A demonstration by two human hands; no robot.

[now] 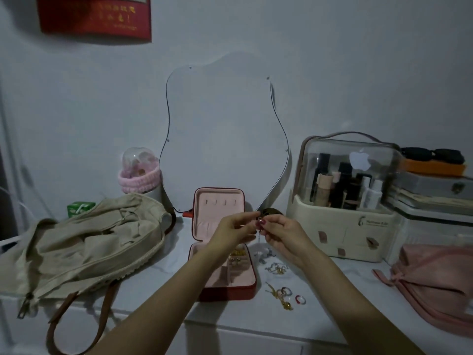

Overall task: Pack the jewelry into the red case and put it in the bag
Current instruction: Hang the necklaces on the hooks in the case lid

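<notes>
The red case (225, 290) lies open on the white dresser, its pink-lined lid standing upright; small gold earrings (236, 258) sit in its tray. My left hand (234, 230) and my right hand (281, 233) meet above the case and together pinch a thin silver chain (260, 238) that hangs down between them. Loose jewelry lies to the right of the case: a silver piece (275, 267), gold pieces (277, 297) and a red ring (300, 300). The beige bag (84, 242) with brown straps lies slumped at the left.
A wavy mirror (225, 139) hangs on the wall behind the case. A clear-lidded cosmetics organizer (343, 201) stands at the right, with a pink pouch (435, 283) in front of stacked boxes. A pink-banded jar (139, 172) and a green carton (78, 208) stand behind the bag.
</notes>
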